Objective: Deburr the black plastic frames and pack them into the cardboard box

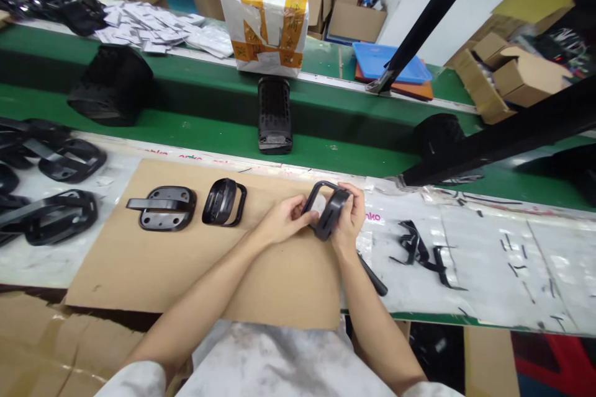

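Observation:
Both my hands hold a black plastic handle piece (pixel 326 214) above a cardboard sheet (pixel 200 260). My left hand (pixel 283 220) pinches its near side, with the fingertips against a small white patch (pixel 318 205) on the piece. My right hand (pixel 349 217) grips the far side. To the left on the cardboard lie two similar black parts: a flat handle plate (pixel 165 208) and a framed piece (pixel 223 201). A loose black plastic bar (pixel 372 274) lies just beyond my right forearm.
Black parts are piled on a white-covered bench (pixel 56 260) at left, and black plastic scraps (pixel 419 245) lie at right. Behind runs a green conveyor belt (pixel 209 115) with black items, a taped white parcel (pixel 265 12) and a blue tray (pixel 391 62). Black metal posts (pixel 437 12) rise at right.

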Demonstrator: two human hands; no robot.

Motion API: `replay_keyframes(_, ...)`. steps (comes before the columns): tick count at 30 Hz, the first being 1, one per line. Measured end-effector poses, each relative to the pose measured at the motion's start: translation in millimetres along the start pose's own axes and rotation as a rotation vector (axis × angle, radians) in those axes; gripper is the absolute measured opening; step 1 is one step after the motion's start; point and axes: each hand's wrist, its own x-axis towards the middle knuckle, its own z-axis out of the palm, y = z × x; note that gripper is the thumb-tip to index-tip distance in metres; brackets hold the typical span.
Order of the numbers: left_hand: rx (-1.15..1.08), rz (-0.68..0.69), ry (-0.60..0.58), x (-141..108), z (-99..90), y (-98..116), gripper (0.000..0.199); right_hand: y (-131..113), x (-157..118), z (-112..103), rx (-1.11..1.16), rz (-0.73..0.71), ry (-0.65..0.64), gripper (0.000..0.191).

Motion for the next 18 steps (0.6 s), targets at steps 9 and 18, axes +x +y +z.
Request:
replay_keyframes(9,0.639,0.014,-0.023,-4,-11.5,4,0.017,-5,-5,-1,-0.029,-0.209,-0.03,0.027)
replay_keyframes(18,0.417,0.178,0.136,3,-16.3,-16,0.015,-7,-1,-1,0.09,-0.145,-0.096,0.035)
